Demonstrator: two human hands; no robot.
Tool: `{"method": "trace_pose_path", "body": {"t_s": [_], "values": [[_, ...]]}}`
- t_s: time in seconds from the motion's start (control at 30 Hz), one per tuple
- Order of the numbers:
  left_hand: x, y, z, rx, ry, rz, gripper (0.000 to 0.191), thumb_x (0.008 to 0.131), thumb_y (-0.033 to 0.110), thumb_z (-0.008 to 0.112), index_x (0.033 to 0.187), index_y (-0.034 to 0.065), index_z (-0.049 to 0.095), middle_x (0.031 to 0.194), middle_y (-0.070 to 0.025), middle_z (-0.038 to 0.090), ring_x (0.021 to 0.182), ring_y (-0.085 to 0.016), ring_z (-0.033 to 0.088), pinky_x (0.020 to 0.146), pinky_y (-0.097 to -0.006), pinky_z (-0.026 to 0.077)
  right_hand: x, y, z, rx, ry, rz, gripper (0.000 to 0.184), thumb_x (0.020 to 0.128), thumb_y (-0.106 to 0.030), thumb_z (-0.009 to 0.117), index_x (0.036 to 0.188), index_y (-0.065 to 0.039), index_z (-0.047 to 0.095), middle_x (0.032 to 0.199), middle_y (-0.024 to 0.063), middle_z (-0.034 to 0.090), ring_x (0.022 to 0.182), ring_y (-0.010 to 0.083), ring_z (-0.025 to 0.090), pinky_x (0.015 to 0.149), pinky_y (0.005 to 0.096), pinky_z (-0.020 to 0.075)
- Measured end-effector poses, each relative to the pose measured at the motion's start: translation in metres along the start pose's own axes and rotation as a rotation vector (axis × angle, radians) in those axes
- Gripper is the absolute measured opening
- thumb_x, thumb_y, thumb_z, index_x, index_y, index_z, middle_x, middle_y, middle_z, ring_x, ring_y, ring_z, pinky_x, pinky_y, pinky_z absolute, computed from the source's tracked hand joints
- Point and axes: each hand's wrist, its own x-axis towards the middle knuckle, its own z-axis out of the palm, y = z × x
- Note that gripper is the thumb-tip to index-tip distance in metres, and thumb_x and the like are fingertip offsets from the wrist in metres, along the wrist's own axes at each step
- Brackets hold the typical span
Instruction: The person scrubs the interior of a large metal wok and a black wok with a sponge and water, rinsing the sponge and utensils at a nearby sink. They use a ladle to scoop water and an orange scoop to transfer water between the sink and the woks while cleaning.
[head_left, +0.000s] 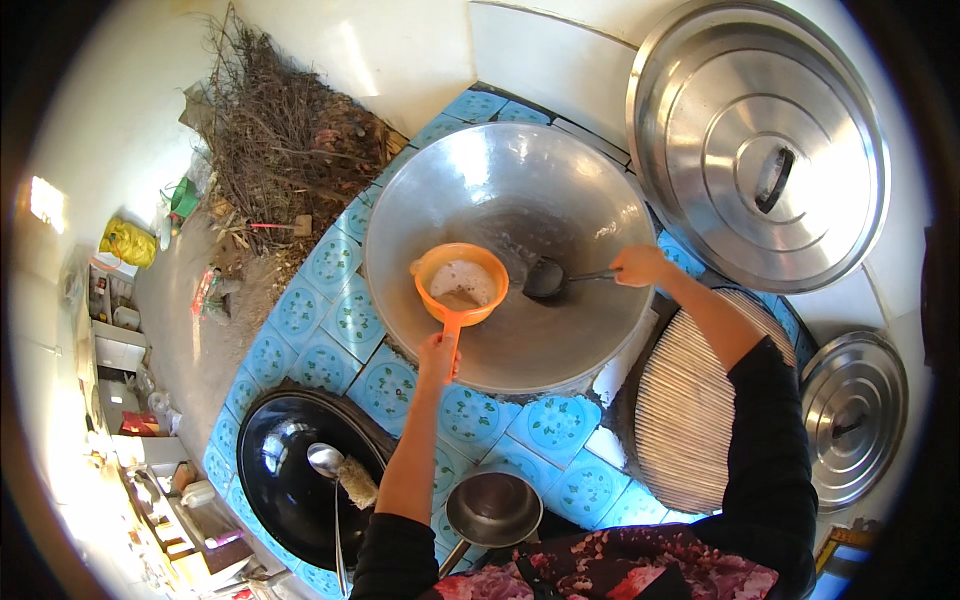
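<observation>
My left hand (437, 360) grips the handle of an orange plastic dipper (429, 291), which holds frothy, cloudy liquid. The dipper is over the near left part of a large metal wok (420, 180) set into the tiled stove. My right hand (643, 266) holds the handle of a metal ladle (544, 277); its dark bowl is down in the wok, right of the dipper. Greyish liquid (517, 225) appears to lie in the bottom of the wok. Whether the dipper touches the wok cannot be told.
Blue tiles (390, 386) surround the wok. A black wok (285, 480) with a metal spoon (325, 459) and a scrubbing brush (357, 482), a saucepan (493, 510) and a slatted round cover (682, 405) are nearby. Large (712, 112) and smaller lids (832, 390) lean right; brushwood (277, 127) is piled left.
</observation>
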Motion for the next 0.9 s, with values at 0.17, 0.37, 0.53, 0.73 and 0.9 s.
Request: {"method": "trace_pose_path", "body": {"t_s": [0.17, 0.37, 0.53, 0.73, 0.9], "values": [[-0.004, 0.003, 0.001, 0.065, -0.009, -0.005, 0.026, 0.095, 0.028, 0.050, 0.088, 0.0035, 0.050, 0.063, -0.0055, 0.053, 0.041, -0.012, 0.047, 0.034, -0.0273, 0.037, 0.055, -0.055, 0.047, 0.324, 0.116, 0.065, 0.045, 0.083, -0.032, 0.054, 0.127, -0.030, 0.057, 0.114, 0.0038, 0.065, 0.109, 0.0267, 0.060, 0.092, 0.0407, 0.0473], [-0.011, 0.008, 0.006, 0.060, 0.036, -0.009, 0.026, 0.095, 0.029, 0.051, 0.089, 0.0035, 0.051, 0.062, -0.0048, 0.053, 0.041, -0.012, 0.047, 0.034, -0.0270, 0.038, 0.111, -0.102, 0.060, 0.698, 0.356, -0.035, 0.043, 0.084, -0.036, 0.057, 0.126, -0.027, 0.058, 0.113, 0.0065, 0.065, 0.106, 0.0267, 0.061, 0.089, 0.0423, 0.0482], [-0.007, 0.010, 0.008, 0.046, -0.004, -0.015, 0.026, 0.095, 0.030, 0.051, 0.092, 0.0038, 0.052, 0.063, -0.0046, 0.053, 0.041, -0.012, 0.047, 0.035, -0.0269, 0.038, 0.110, -0.107, 0.027, 0.665, 0.691, -0.172, 0.041, 0.086, -0.033, 0.059, 0.126, -0.026, 0.057, 0.107, 0.0066, 0.067, 0.092, 0.0281, 0.065, 0.080, 0.0431, 0.0505], [-0.008, 0.004, -0.001, 0.056, 0.034, 0.008, 0.027, 0.095, 0.030, 0.051, 0.092, 0.0031, 0.052, 0.064, -0.0051, 0.054, 0.042, -0.012, 0.048, 0.035, -0.0276, 0.038, 0.006, -0.088, 0.006, 0.289, 0.929, -0.287, 0.048, 0.084, -0.019, 0.064, 0.130, -0.028, 0.053, 0.077, 0.0095, 0.060, 0.066, 0.0291, 0.062, 0.055, 0.0404, 0.0495], [-0.009, 0.008, 0.006, 0.033, 0.025, 0.017, 0.027, 0.094, 0.029, 0.051, 0.093, 0.0026, 0.052, 0.064, -0.0053, 0.054, 0.042, -0.012, 0.048, 0.035, -0.0277, 0.038, -0.046, -0.052, 0.041, -0.049, 0.812, -0.288, 0.052, 0.084, -0.020, 0.064, 0.134, -0.024, 0.050, 0.073, 0.0114, 0.056, 0.061, 0.0302, 0.061, 0.051, 0.0430, 0.0474]]}}
